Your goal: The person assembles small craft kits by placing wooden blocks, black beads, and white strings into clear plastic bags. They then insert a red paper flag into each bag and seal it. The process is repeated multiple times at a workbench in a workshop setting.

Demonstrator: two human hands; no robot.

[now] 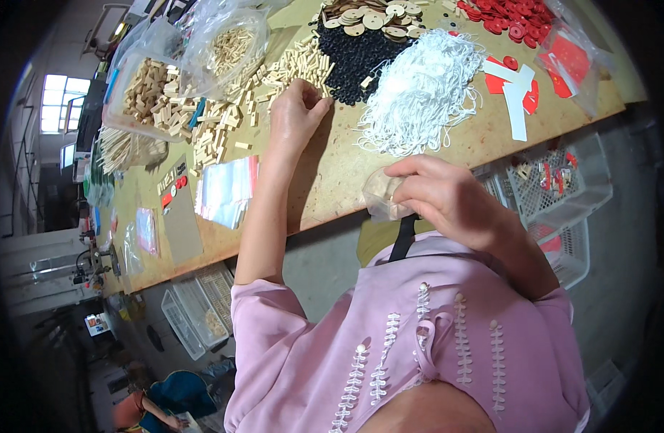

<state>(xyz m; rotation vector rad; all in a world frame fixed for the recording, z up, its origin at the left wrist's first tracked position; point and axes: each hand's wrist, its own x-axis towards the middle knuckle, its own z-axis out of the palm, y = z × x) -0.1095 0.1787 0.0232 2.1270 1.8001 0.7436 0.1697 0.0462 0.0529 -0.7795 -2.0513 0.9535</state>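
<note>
My left hand (296,119) reaches over the table to the near edge of a pile of small wooden pegs (303,63). Its fingers are curled and pressed together; their tips are partly hidden, so what they hold I cannot make out. At the table's front edge my right hand (447,198) grips a small clear plastic bag (381,193), with a few pale pieces seen dimly through it. Between the hands and farther back lie a heap of white strings (425,90) and a pile of small black rings (353,61).
Wooden blocks (220,126) spread on the left beside a plastic tub (130,119). Flat clear bags (227,189) lie left of my left forearm. Round wooden discs (371,18), red discs (512,18) and white cards (516,108) lie farther back. Plastic baskets (563,187) stand below the table edge.
</note>
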